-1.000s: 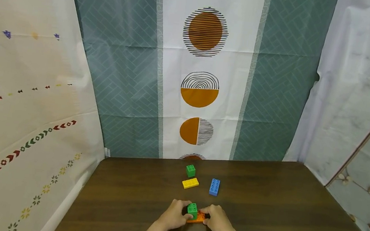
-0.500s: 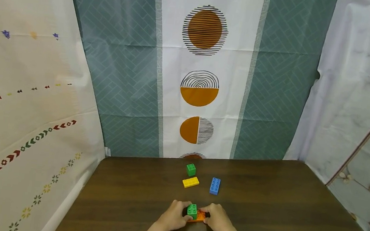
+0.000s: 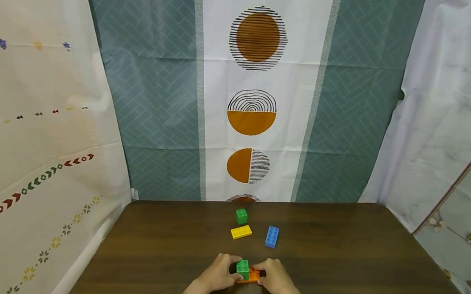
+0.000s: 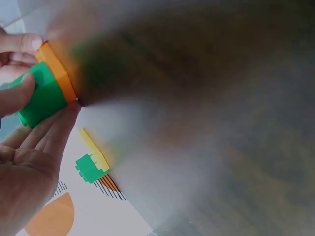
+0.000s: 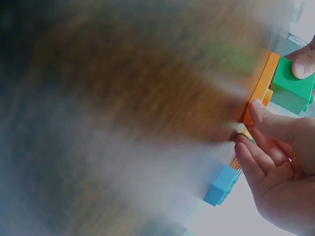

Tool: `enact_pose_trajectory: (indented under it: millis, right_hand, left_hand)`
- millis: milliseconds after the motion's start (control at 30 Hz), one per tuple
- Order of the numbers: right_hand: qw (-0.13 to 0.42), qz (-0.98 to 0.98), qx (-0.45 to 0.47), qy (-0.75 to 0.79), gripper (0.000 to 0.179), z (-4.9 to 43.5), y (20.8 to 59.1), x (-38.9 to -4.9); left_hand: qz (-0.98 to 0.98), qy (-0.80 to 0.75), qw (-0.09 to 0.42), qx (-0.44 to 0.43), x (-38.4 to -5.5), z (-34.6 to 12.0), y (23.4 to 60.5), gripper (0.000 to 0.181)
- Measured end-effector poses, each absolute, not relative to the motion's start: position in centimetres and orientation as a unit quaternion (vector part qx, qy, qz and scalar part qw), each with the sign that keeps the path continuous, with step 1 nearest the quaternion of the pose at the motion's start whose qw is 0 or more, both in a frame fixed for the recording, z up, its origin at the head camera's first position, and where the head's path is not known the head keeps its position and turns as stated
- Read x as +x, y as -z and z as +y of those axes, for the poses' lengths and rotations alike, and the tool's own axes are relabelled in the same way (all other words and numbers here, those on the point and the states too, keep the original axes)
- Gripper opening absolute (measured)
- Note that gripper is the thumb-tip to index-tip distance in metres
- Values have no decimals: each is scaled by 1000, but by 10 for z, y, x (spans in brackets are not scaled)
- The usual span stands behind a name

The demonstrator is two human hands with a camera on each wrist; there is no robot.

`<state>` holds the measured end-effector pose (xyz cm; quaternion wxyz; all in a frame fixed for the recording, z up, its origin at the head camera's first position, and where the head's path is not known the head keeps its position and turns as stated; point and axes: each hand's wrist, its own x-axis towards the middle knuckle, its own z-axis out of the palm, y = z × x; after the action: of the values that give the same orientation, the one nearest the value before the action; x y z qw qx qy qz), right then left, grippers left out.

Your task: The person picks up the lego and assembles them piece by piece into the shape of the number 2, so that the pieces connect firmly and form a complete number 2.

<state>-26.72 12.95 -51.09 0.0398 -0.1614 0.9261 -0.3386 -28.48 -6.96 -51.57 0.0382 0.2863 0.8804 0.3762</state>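
A green toy brick sits on the left part of a flat orange brick on the table. My left hand grips the green brick, its thumb on the near face and its fingers behind. The left wrist view shows the thumb across the green brick, with fingertips at the end of the orange brick. From the right, my right hand pinches the free end of the orange brick. In the right wrist view its thumb lies along the orange edge, and studs show beside the green brick.
Beyond the hands lies a flat yellow brick, with another green brick just behind it. A long blue brick lies to their right. The dark wooden table ends at a patterned cloth backdrop.
The hands and bricks keep almost the same pose. The head view has shifted slightly, so everything appears a little further left.
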Motion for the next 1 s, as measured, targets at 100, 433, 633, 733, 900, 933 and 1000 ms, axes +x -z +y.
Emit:
enact_pose_trajectory:
  millis: [100,433,633,733,900,933,1000]
  right_hand:
    - [37,927,-158,339,33,129,509,-268]
    - [41,923,-168,344,32,132,511,-270]
    - [38,917,-174,358,32,133,511,-270]
    - [35,913,-184,363,33,133,511,-271]
    - [43,912,-188,362,34,135,510,-271]
    - [49,911,-190,363,34,136,509,-271]
    - [70,906,-193,370,36,139,507,-271]
  left_hand:
    - [879,-384,44,278,-286,-71,514,38]
    - [865,-416,52,276,-289,-74,517,33]
    - [842,-466,74,263,-291,-76,522,31]
    - [824,-503,87,247,-292,-80,525,31]
    - [820,-513,96,235,-291,-79,527,33]
    - [821,-512,98,235,-291,-78,527,33]
    - [822,-510,101,233,-290,-77,526,34]
